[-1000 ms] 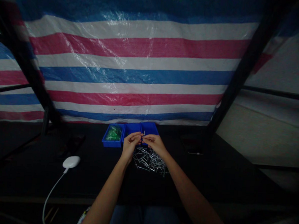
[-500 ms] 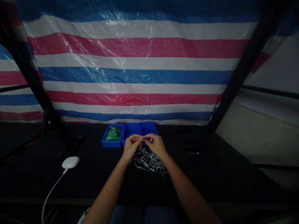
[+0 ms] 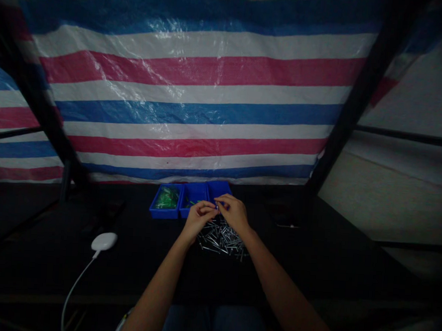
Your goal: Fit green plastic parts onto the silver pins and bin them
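Note:
My left hand and my right hand meet fingertip to fingertip above the front of the blue bins. Both are closed in a pinch around a small shiny metal piece, too small and dim to tell its exact kind. Just below my hands, a loose heap of silvery screws or nails lies on the black table, partly covered by my right hand. The left blue bin holds green pieces in clear plastic. A few green bits lie in the middle blue bin. My right hand partly hides the right blue bin.
A white rounded device with a white cable lies on the black table at the left. A dark flat object lies at the right. Behind stand a striped plastic sheet and black frame posts.
Both hands have shifted slightly right and a little lower, with fingertips still together. My right fingers have changed their hold. More of the middle bin's green bits show.

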Action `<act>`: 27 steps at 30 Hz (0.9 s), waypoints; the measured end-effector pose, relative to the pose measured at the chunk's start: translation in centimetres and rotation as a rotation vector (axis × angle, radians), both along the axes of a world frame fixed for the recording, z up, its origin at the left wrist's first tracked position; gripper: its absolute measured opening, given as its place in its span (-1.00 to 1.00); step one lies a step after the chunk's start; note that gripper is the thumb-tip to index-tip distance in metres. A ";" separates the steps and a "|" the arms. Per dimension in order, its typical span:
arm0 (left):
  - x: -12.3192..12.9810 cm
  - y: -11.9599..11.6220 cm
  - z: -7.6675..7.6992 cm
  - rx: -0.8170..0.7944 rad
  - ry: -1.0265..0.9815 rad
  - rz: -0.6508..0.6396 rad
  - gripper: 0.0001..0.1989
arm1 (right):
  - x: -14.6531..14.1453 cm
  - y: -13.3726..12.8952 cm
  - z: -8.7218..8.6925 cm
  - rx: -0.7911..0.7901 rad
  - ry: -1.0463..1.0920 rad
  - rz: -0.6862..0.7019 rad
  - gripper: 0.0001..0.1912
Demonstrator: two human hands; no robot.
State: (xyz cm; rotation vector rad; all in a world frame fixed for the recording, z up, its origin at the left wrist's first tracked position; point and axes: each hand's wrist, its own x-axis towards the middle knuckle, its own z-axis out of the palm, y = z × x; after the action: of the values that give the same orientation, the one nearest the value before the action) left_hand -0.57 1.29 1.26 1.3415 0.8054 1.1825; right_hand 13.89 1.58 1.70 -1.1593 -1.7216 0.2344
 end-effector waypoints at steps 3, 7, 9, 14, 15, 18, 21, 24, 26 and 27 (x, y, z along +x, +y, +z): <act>0.1 0.0 0.0 0.003 0.004 0.005 -0.69 | -0.1 0.0 0.1 0.018 0.028 0.001 -0.78; 0.1 -0.1 0.1 0.001 0.004 0.012 -0.69 | -0.1 0.2 0.1 0.015 0.149 0.027 -0.76; 0.1 -0.1 0.2 0.003 0.000 0.022 -0.70 | 0.0 0.5 0.0 -0.009 0.275 0.048 -0.72; 0.1 0.1 0.3 0.029 -0.023 0.050 -0.70 | 0.3 1.0 0.0 -0.135 0.522 0.131 -0.69; 0.1 0.1 0.3 0.033 -0.023 0.052 -0.70 | 0.3 1.1 0.0 -0.153 0.546 0.148 -0.70; 0.1 0.0 0.4 0.037 -0.014 0.054 -0.70 | 0.3 1.1 0.1 -0.188 0.591 0.186 -0.70; 0.1 -0.1 0.5 0.048 -0.006 0.053 -0.70 | 0.3 1.1 0.1 -0.223 0.610 0.223 -0.69; 0.1 -0.1 0.4 0.065 0.005 0.047 -0.71 | 0.2 1.2 0.0 -0.252 0.621 0.239 -0.68; 0.1 -0.1 0.4 0.068 0.014 0.045 -0.72 | 0.1 1.2 0.0 -0.257 0.632 0.250 -0.68; 0.1 0.0 0.4 0.069 0.017 0.046 -0.71 | 0.1 1.2 0.1 -0.258 0.637 0.258 -0.68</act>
State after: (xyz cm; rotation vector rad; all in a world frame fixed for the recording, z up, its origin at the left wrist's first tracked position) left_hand -0.48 1.25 1.62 1.3981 0.8175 1.2458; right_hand 14.02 2.75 1.79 -0.9003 -1.2816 0.9049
